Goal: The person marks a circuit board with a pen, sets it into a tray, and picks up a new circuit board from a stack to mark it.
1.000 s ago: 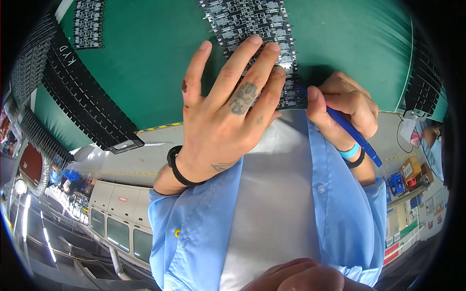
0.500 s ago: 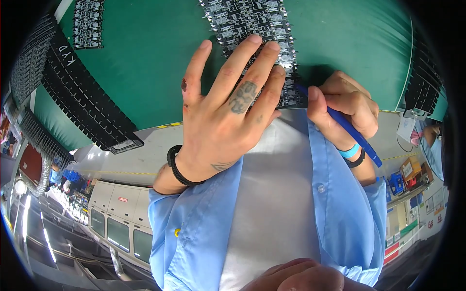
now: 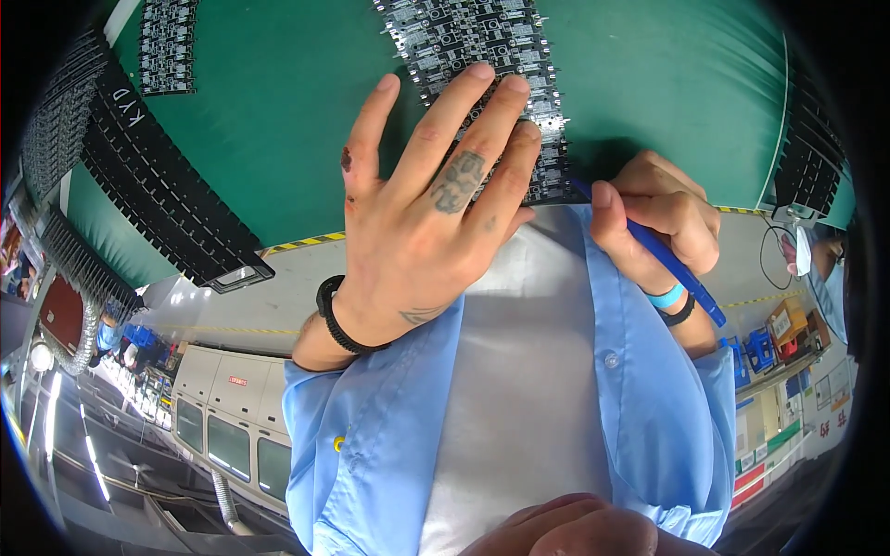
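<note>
My left hand (image 3: 426,208) lies flat with its fingers spread over a panel of black circuit boards (image 3: 473,37) on the green mat. The panel's jagged edges carry small metallic parts; my palm and fingers hide part of its near end. To the right, my right hand (image 3: 663,208) is closed around a slim blue pen-like tool (image 3: 663,250), pinched between thumb and fingers. The tool's tip is by the panel's near right corner; whether it touches the panel I cannot tell. Its other end points back toward my wrist.
The green mat (image 3: 269,120) covers the bench. Another board panel (image 3: 167,46) lies at the far left, beside long black slotted racks (image 3: 158,176). More black boards (image 3: 807,148) stand at the right edge, near another person's hand (image 3: 790,255).
My right hand and the blue tool have shifted slightly nearer to me along the panel's right edge. My left hand and the panel have slid slightly left.
</note>
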Motion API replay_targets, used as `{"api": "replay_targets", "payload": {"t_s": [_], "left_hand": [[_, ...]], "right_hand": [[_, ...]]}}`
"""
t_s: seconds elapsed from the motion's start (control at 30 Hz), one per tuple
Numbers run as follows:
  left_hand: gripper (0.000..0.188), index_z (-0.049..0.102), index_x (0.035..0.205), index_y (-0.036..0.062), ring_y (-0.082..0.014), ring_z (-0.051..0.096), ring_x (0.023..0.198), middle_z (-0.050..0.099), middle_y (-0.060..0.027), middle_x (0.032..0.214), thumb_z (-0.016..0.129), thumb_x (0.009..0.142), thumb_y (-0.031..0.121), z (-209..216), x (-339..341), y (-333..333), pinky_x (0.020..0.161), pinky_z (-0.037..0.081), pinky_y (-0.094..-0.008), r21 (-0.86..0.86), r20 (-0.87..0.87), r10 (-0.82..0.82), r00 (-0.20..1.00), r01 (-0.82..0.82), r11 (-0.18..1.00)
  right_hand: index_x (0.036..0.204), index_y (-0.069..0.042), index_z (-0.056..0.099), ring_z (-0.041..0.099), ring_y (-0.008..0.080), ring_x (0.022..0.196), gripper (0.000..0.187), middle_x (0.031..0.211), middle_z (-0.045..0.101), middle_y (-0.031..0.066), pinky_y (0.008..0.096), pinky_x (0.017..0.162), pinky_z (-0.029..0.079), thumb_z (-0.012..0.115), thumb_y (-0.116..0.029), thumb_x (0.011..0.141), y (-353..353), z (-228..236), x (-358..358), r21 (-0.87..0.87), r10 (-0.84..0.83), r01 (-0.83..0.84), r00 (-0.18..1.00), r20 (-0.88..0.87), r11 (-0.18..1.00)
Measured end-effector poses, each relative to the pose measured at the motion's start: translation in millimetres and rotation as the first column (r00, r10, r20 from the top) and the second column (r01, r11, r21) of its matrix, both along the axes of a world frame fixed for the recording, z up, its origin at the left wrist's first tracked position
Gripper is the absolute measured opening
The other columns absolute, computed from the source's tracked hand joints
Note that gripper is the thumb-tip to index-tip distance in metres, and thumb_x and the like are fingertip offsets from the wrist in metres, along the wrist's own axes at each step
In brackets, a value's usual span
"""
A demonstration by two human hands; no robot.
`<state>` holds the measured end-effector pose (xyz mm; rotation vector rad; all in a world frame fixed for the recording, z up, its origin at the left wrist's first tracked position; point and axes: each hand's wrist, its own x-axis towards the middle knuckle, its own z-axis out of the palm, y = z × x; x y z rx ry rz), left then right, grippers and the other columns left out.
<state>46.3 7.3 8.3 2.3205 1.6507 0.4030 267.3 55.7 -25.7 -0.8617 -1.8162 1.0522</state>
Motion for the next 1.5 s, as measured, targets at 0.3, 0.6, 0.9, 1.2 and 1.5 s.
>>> {"api": "replay_targets", "payload": {"t_s": [0.3, 0.6, 0.9, 1.2, 1.5], "left_hand": [[0.042, 0.076, 0.104, 0.0091, -0.0237, 0.065, 0.129, 0.072, -0.0052, 0.134, 0.082, 0.067, 0.029, -3.8, 2.5, 0.3, 0.114, 0.037, -0.0588, 0.046, 0.062, 0.041, 0.997, -0.044, 0.998], [0.047, 0.078, 0.113, 0.01, -0.0254, 0.063, 0.132, 0.071, -0.0058, 0.138, 0.08, 0.075, 0.038, -1.7, 0.6, 0.0, 0.118, 0.033, -0.055, 0.021, 0.031, 0.016, 0.999, -0.017, 1.0], [0.039, 0.077, 0.104, 0.0088, -0.0239, 0.065, 0.128, 0.071, -0.0055, 0.135, 0.079, 0.07, 0.029, -3.6, 1.8, -0.8, 0.115, 0.037, -0.0588, 0.031, 0.062, 0.038, 0.997, -0.04, 0.999], [0.035, 0.077, 0.103, 0.0085, -0.0242, 0.066, 0.127, 0.073, -0.0057, 0.132, 0.078, 0.073, 0.027, -3.8, 2.5, 0.5, 0.114, 0.038, -0.0581, 0.045, 0.062, 0.04, 0.997, -0.043, 0.998], [0.032, 0.077, 0.103, 0.0085, -0.0241, 0.066, 0.126, 0.073, -0.0058, 0.132, 0.077, 0.075, 0.024, -3.9, 2.6, -0.7, 0.114, 0.038, -0.0576, 0.043, 0.07, 0.042, 0.997, -0.045, 0.998]], "right_hand": [[0.082, -0.002, 0.052, 0.056, 0.0215, 0.051, 0.03, 0.064, 0.063, 0.0119, 0.0323, 0.047, 0.043, 0.077, 0.015, 0.082, 3.2, 3.7, -0.6, 0.028, 0.097, -0.1, 0.993, 0.067, 0.995], [0.082, -0.003, 0.053, 0.056, 0.0213, 0.05, 0.03, 0.063, 0.062, 0.0113, 0.0323, 0.047, 0.043, 0.076, 0.015, 0.082, 4.1, 4.5, -0.6, 0.041, 0.099, -0.102, 0.992, 0.077, 0.994], [0.083, -0.003, 0.053, 0.053, 0.02, 0.05, 0.028, 0.063, 0.061, 0.0097, 0.0314, 0.047, 0.041, 0.076, 0.013, 0.084, -2.7, 9.8, 8.2, -0.033, 0.134, -0.133, 0.991, 0.029, 0.991], [0.082, -0.002, 0.054, 0.053, 0.0204, 0.05, 0.027, 0.063, 0.062, 0.0101, 0.0317, 0.047, 0.041, 0.077, 0.013, 0.083, -5.6, 4.7, 8.8, -0.008, 0.138, -0.138, 0.989, 0.059, 0.99], [0.082, -0.001, 0.055, 0.054, 0.0212, 0.051, 0.026, 0.065, 0.063, 0.0111, 0.0318, 0.047, 0.041, 0.078, 0.012, 0.084, -7.1, 3.5, 9.0, -0.007, 0.142, -0.142, 0.988, 0.066, 0.99]]}}
